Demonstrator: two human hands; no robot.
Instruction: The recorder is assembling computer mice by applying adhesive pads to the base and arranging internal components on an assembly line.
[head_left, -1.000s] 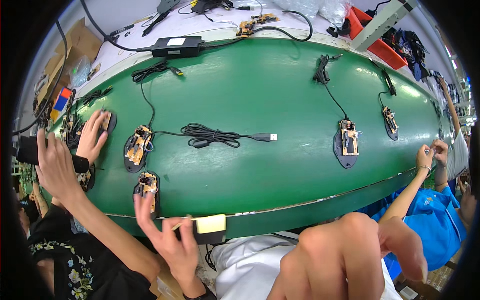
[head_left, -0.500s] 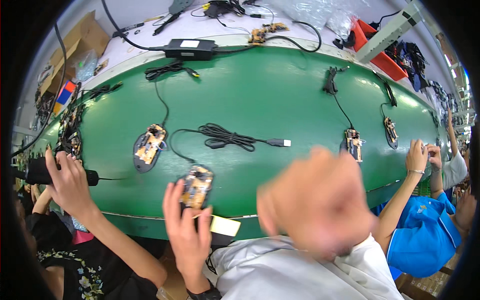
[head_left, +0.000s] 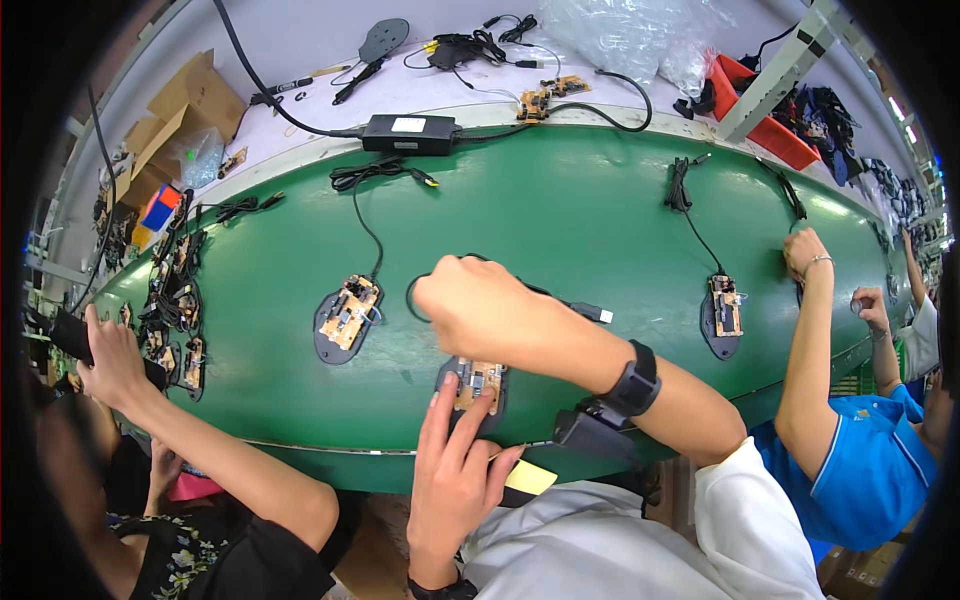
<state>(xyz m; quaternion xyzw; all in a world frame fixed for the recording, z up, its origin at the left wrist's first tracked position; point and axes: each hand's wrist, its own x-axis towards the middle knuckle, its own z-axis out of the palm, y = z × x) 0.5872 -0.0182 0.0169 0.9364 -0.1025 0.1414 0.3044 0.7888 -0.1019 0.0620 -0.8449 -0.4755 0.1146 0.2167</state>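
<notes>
A black mouse base with a tan circuit board (head_left: 480, 378) lies at the near edge of the green bench. My left hand (head_left: 450, 475) is open, with outstretched fingertips resting on the board. Over its far end, my right hand (head_left: 490, 305) is closed, knuckles up; its fingers are tucked underneath, so what they hold, if anything, is hidden. Behind that hand runs a black cable, mostly covered, with its USB plug (head_left: 592, 313) showing to the right. A yellow note (head_left: 531, 478) sits beside my left thumb at the bench edge.
Similar mouse bases lie left (head_left: 348, 318) and right (head_left: 724, 316), cables stretching away. A black power adapter (head_left: 408, 134) rests on the far rim. Piled boards (head_left: 180, 300) line the left side. Co-workers' arms reach in from the left (head_left: 230, 440) and right (head_left: 808, 350). A red bin (head_left: 770, 130) stands behind.
My right hand has swung left and away from me, to the board's far end. My left fingers have moved onto the board. The right co-worker's hand reached farther in. The view has shifted.
</notes>
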